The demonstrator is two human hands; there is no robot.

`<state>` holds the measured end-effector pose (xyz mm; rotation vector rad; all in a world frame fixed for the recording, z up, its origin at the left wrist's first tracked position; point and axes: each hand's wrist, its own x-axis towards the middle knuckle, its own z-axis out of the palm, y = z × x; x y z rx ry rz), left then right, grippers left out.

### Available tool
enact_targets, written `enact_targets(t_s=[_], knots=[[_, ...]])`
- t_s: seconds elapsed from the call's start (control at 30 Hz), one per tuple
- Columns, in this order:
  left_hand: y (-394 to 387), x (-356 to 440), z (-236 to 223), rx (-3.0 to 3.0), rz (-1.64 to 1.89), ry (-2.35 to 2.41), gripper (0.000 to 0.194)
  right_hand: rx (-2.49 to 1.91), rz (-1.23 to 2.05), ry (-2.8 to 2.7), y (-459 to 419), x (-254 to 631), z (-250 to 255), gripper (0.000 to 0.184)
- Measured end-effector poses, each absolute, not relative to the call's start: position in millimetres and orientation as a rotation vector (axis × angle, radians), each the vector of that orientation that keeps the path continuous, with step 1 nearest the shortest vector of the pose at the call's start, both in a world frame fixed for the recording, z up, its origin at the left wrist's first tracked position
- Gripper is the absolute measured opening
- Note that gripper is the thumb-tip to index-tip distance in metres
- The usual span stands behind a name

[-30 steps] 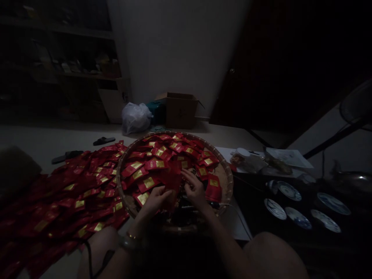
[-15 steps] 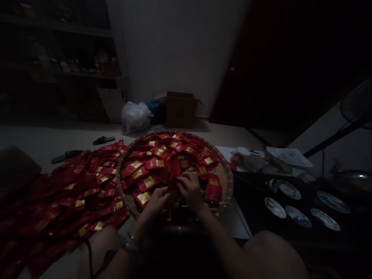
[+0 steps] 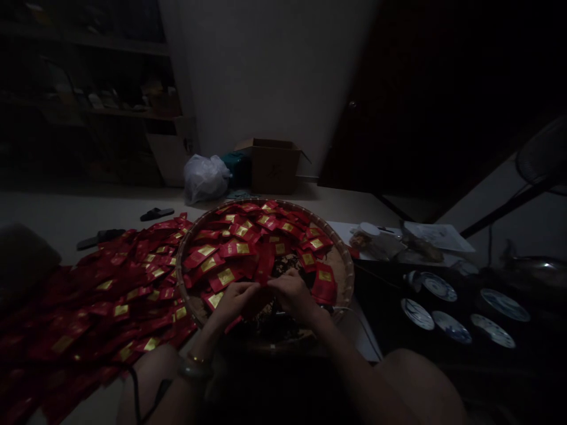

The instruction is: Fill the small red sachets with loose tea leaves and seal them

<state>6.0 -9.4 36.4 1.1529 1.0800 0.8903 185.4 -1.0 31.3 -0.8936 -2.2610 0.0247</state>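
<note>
Both hands meet over the near half of a round woven basket. My left hand and my right hand pinch a red packet between their fingertips, one at each side. It stands upright, and its lower part is dim. Around the hands, several red packets with gold labels lie heaped in the basket. Dark loose bits, perhaps tea leaves, are scattered on the basket floor by my right hand. A dark object with a cable lies near the right rim.
A large pile of red packets covers the floor at left, beside slippers. Behind the basket are a white plastic bag and an open cardboard box. Blue-and-white dishes sit on a dark surface at right.
My hands have drawn level at the red packet, which now shows upright between them. My right hand has come down slightly, uncovering more of the dark bits behind it.
</note>
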Motion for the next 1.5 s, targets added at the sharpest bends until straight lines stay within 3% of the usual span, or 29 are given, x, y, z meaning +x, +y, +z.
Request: enact_targets(t_s=[0.27, 0.4, 0.5, 0.57, 0.87, 1.17, 1.23, 1.37, 1.43, 1.5], knots=[[-11, 2, 44, 1.257, 0.929, 1.134, 0.031, -0.942, 0.315, -2.338, -16, 184, 32, 0.023], [-15, 8, 41, 1.388, 1.150, 1.136, 0.022, -1.145, 0.618, -2.305, -23, 173, 41, 0.008], [-16, 12, 36, 1.504, 1.170, 1.121, 0.020, -1.315, 0.783, -2.299, -24, 167, 45, 0.021], [-14, 12, 34, 1.518, 1.095, 1.125, 0.023, -1.395, 0.798, -2.304, -23, 166, 44, 0.030], [-10, 1, 40, 1.658, 0.738, 0.993, 0.037, -1.099, 0.732, -2.575, -25, 174, 50, 0.036], [-4, 7, 25, 1.536, 0.907, 1.074, 0.029, -0.912, 0.715, -2.466, -28, 170, 59, 0.015], [-3, 8, 27, 1.435, 0.925, 1.065, 0.032, -0.923, 0.783, -2.324, -24, 174, 58, 0.018], [2, 6, 22, 1.111, 1.015, 1.027, 0.049, -1.328, 0.779, -1.879, 3, 198, 41, 0.035], [5, 3, 16, 0.938, 1.058, 1.029, 0.056, -1.807, 0.696, -1.884, 22, 214, 26, 0.036], [8, 0, 11, 0.826, 1.087, 1.051, 0.058, -1.975, 0.705, -1.901, 39, 230, 8, 0.042]])
